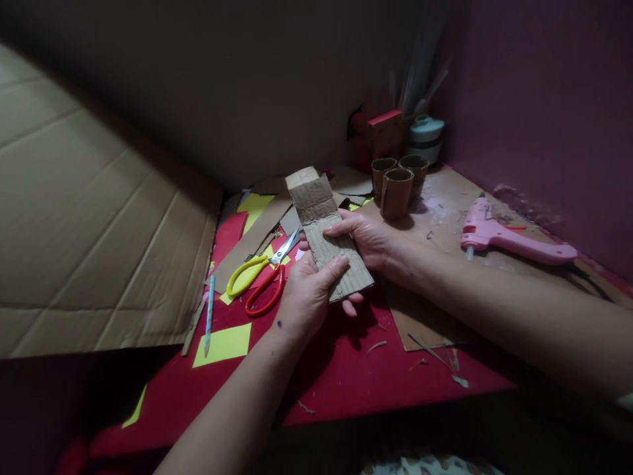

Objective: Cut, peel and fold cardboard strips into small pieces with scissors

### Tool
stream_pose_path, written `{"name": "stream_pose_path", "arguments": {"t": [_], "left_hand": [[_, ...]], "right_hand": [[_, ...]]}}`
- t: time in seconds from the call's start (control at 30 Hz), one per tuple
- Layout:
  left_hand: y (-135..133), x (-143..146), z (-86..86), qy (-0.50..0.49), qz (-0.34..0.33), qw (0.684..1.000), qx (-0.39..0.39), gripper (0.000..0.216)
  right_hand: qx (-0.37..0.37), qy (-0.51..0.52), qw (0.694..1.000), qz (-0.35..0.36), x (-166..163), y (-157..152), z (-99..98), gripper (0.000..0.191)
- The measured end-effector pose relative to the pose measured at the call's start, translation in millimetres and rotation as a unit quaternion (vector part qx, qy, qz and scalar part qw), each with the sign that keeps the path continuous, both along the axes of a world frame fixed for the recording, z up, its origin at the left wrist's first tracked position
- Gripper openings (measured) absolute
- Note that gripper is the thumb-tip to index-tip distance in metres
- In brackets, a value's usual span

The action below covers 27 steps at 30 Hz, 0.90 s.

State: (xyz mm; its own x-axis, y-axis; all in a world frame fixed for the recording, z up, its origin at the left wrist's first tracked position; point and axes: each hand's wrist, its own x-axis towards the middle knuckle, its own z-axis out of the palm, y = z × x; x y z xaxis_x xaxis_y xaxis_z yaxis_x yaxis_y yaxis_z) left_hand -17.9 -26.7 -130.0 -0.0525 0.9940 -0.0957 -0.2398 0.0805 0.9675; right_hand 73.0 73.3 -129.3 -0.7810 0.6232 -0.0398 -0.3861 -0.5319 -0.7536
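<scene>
A long cardboard strip [324,227], creased across its upper part, is held above the table between both hands. My left hand [311,284] grips its lower end, thumb on top and fingers underneath. From the right side my right hand [363,237] holds the strip's middle, its thumb pressed on the ribbed face. Just left of my left hand lie scissors [267,270] with one yellow and one red handle, blades partly apart. Three small cardboard cups [397,191] stand together behind my right hand.
A pink glue gun [514,234] lies at the right on a cardboard sheet [425,323]. A pencil [210,316] rests partly over a yellow paper [227,344]. Paper and cardboard scraps cover the back left. A large cardboard panel [99,218] leans at left; a lidded container [426,135] stands behind.
</scene>
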Motion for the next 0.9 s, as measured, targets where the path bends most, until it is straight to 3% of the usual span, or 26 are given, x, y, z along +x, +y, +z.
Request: {"name": "stream_pose_path", "arguments": {"t": [0.1, 0.2, 0.33, 0.9], "left_hand": [[0.5, 0.0, 0.4, -0.002, 0.002, 1.0, 0.008, 0.033], [-0.5, 1.0, 2.2, 0.004, -0.004, 1.0, 0.005, 0.031], [-3.3, 3.9, 5.0, 0.024, 0.001, 1.0, -0.01, 0.033], [-4.9, 4.4, 4.3, 0.044, -0.013, 0.999, -0.007, 0.024]], "right_hand": [[-0.025, -0.014, 1.0, 0.002, -0.7, -0.6, 1.1, 0.03], [-0.094, -0.06, 0.991, 0.07, 0.3, 0.7, 3.2, 0.017], [-0.153, -0.06, 0.98, 0.109, 2.5, 4.5, 6.7, 0.021], [-0.146, -0.06, 0.984, 0.077, 4.9, 0.9, 9.3, 0.019]]}}
